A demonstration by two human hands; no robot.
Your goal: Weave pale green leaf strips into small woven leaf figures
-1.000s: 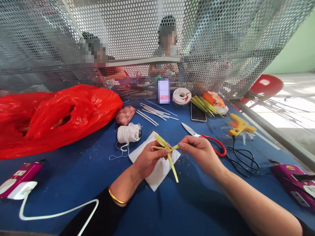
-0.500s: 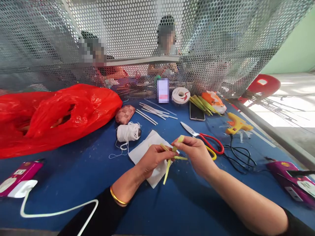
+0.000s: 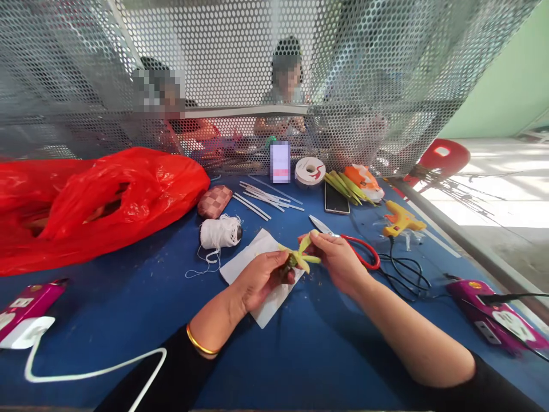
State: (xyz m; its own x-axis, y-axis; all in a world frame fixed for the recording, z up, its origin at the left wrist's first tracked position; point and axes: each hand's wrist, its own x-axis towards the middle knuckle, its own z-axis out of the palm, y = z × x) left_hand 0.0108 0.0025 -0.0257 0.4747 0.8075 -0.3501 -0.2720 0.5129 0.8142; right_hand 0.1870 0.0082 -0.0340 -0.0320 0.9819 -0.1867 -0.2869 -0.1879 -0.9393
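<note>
Between the fingers of my left hand [image 3: 262, 280], closed in a pinch, sits a small yellow-green flower-like piece [image 3: 302, 260] with narrow strips spreading outward. Its darker green base is partly hidden by my fingers. My right hand [image 3: 343, 258] pinches one upright strip of the same piece between thumb and fingertips. Below both hands lies a folded sheet of white paper [image 3: 241, 262] on the blue table [image 3: 274, 372]. Scissors [image 3: 363, 252] with red and yellow handles rest just behind my right hand, partly covered by it.
A spool of white thread [image 3: 220, 232], white sticks [image 3: 268, 197], a ribbon roll [image 3: 309, 170], yellow-green strips [image 3: 348, 187] and phones lie farther back. A yellow glue gun [image 3: 402, 220] and purple power strip [image 3: 497, 315] are right; a red bag [image 3: 167, 183] is left. People sit behind perforated mesh.
The strips, which pointed downward and sideways, now fan out toward the right from my left fingers. My left hand has turned, palm more upward. The whole view has shifted slightly.
</note>
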